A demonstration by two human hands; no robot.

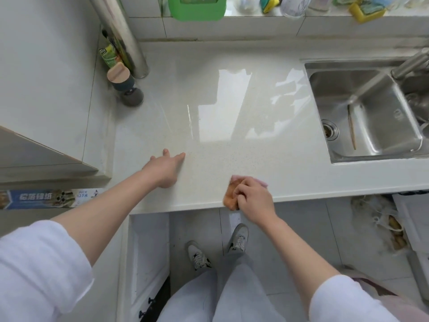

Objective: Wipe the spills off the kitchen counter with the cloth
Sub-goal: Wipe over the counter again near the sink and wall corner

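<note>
The white speckled counter [232, 112] fills the middle of the head view, glossy with window reflections; fine specks lie on it between my hands. My right hand [254, 199] grips an orange and pink cloth [229, 197] pressed on the counter's front edge, part of it hanging over the edge. My left hand [163, 168] rests flat on the counter to the left, fingers spread and pointing away from me, holding nothing.
A steel sink [371, 112] with a chopstick and a drain lies at the right, its tap [411, 63] above. A pepper grinder [126, 88], bottles and a steel pipe [120, 36] crowd the back left corner. A green jug and sponges stand on the sill. A foil box [46, 198] lies at left.
</note>
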